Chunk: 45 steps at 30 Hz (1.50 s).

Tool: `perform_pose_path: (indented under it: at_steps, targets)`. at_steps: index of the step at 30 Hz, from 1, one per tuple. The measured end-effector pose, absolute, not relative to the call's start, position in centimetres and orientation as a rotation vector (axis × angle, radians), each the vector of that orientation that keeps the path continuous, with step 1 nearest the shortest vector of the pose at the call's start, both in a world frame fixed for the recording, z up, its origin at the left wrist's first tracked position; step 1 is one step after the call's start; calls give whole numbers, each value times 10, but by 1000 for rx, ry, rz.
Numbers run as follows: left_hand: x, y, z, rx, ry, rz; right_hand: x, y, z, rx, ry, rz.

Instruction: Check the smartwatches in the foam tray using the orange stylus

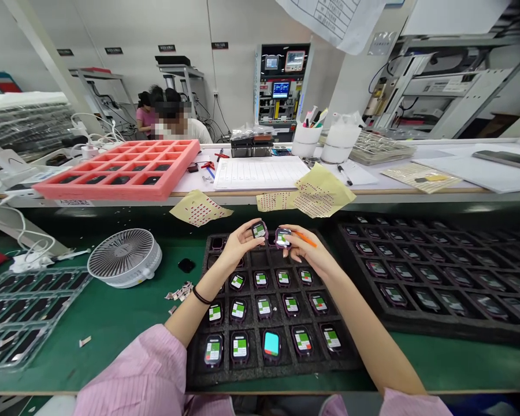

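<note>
My left hand [244, 240] grips a smartwatch body [259, 230] with a lit green and white screen. Beside it, my right hand [307, 247] holds a second smartwatch body [282, 237], fingers over its screen, with an orange stick-like tool [305, 239] lying across the same hand. Both hands are raised above the far rows of a black foam tray [260, 370]. Rows of similar watches sit in the tray's pockets, most showing green and white screens. One watch [271, 344] in the nearest row glows cyan instead.
A second black foam tray [387, 316] of dark watches lies to the right. On the left are a round fan [125, 257], clear plastic trays [75, 300] and small loose strips [181, 291]. A pink foam tray [173, 179] stands on the shelf; two people sit beyond.
</note>
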<state>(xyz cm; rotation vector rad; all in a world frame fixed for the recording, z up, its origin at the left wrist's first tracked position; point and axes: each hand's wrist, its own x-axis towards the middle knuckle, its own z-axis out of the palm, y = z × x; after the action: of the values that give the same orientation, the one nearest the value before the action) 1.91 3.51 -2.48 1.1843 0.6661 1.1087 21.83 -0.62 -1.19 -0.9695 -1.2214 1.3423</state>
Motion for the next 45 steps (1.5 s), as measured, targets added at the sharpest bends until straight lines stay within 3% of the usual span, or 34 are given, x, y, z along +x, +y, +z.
perform_pose_path:
  at_steps: [10, 45]
  targets:
    - [20, 23, -20, 1373, 878, 904, 222, -12, -16, -928, -1320, 1354]
    - [22, 13, -11, 1448, 871, 964, 215, -18, -13, -971, -1378, 1273]
